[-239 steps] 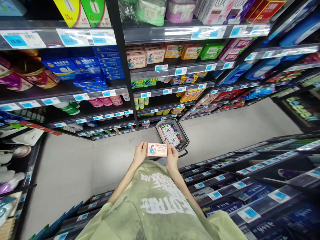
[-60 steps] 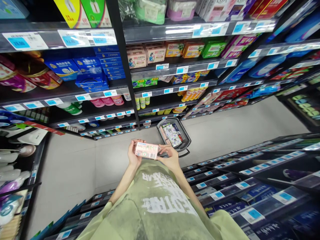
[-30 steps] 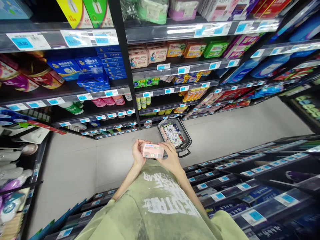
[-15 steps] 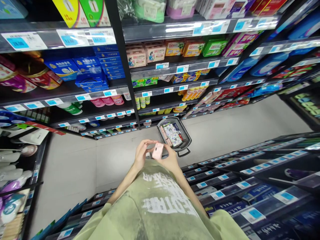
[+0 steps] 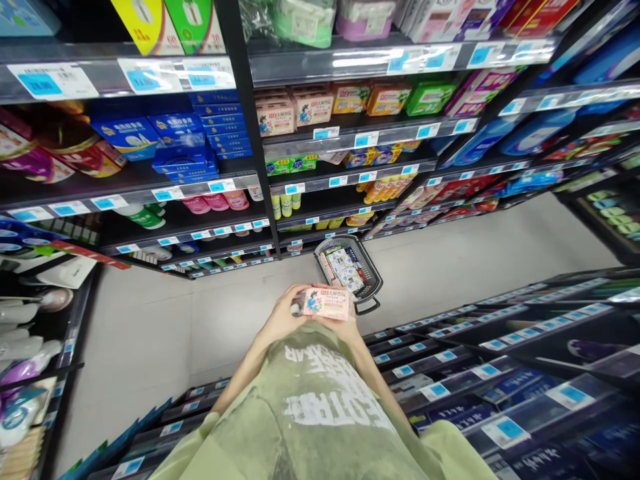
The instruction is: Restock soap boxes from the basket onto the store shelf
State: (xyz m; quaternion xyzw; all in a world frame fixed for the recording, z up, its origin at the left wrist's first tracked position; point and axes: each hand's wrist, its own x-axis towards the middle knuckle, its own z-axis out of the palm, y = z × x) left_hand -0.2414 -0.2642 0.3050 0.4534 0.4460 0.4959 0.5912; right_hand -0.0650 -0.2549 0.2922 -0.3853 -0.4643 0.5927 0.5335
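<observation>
A pink soap pack (image 5: 327,303), with a printed figure at its left end, is held between both hands in front of my shirt, its broad printed face turned up toward me. My left hand (image 5: 283,315) is closed on its left end. At the other end, my right hand (image 5: 345,327) grips the lower right side, with some fingers hidden behind the pack. Just beyond the hands, a dark grey shopping basket (image 5: 374,270) rests on the floor with several packs inside. Similar pink soap packs (image 5: 314,108) sit on the shelf ahead.
Tall shelving (image 5: 320,61) with price tags stands ahead, stocked with boxed and bottled goods. More shelves rise close on the right (image 5: 450,353) and left (image 5: 75,333). Grey tiled floor (image 5: 145,313) runs between them. The basket's handle (image 5: 369,307) sticks out toward me.
The soap pack has been turned from its plain small end to its wide printed face. Both hands have shifted their hold around it. The basket has stayed put.
</observation>
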